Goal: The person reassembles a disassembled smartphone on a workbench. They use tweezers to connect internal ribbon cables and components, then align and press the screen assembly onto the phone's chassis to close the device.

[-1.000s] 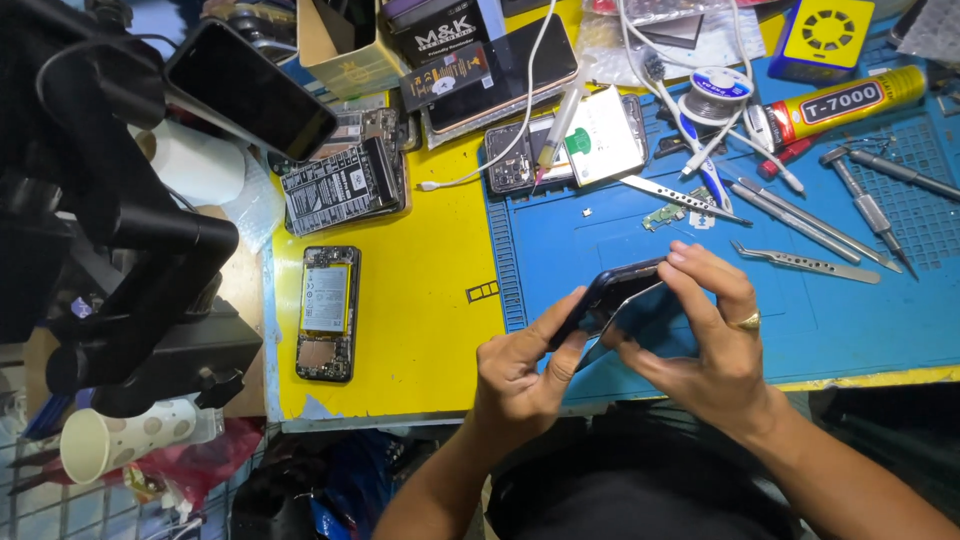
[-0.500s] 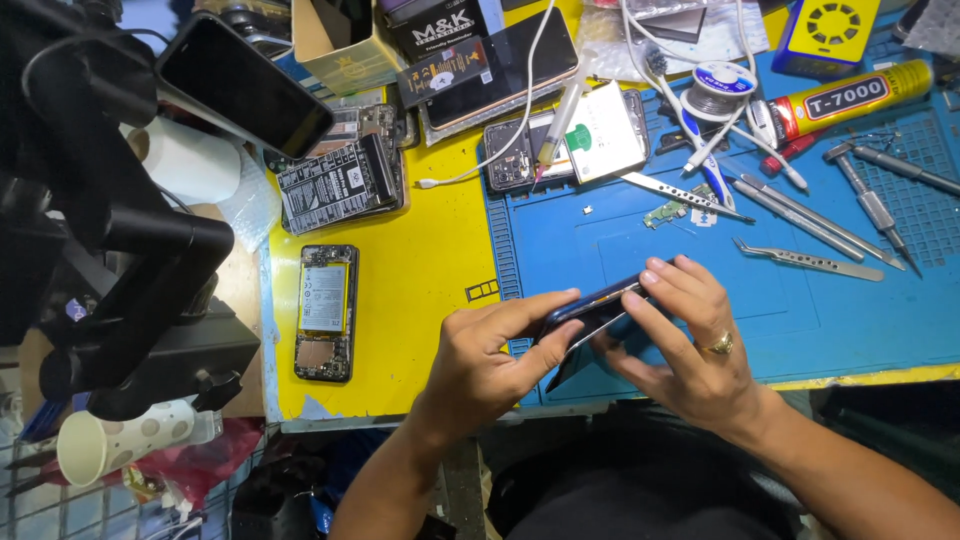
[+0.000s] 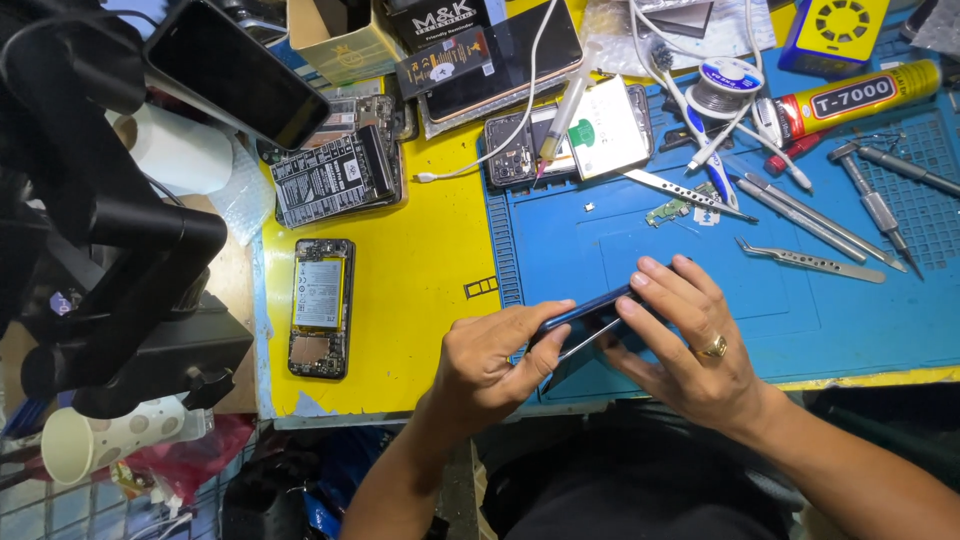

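The yellow bench (image 3: 420,290) carries a blue mat (image 3: 640,250) on its right half, and my work sits at the mat's near edge. A black stand (image 3: 110,250) fills the left side, well apart from my hands. On the yellow surface, left of my hands, lies an opened phone (image 3: 321,306) with its battery showing. My left hand (image 3: 490,365) and right hand (image 3: 690,345) meet over the mat's front edge, and both are closed on a dark blue phone (image 3: 580,312), held edge-up and tilted, its left end lower. My left thumb and forefinger pinch its lower left end; my right fingers (image 3: 660,290) lie along its upper right end and over the top edge, with the thumb beneath. A thin pale layer shows just under the phone between my thumbs; I cannot tell whether it is separated. A gold ring (image 3: 713,348) sits on my right hand. Tweezers (image 3: 810,260) lie on the mat beyond my right hand, near but not touching.
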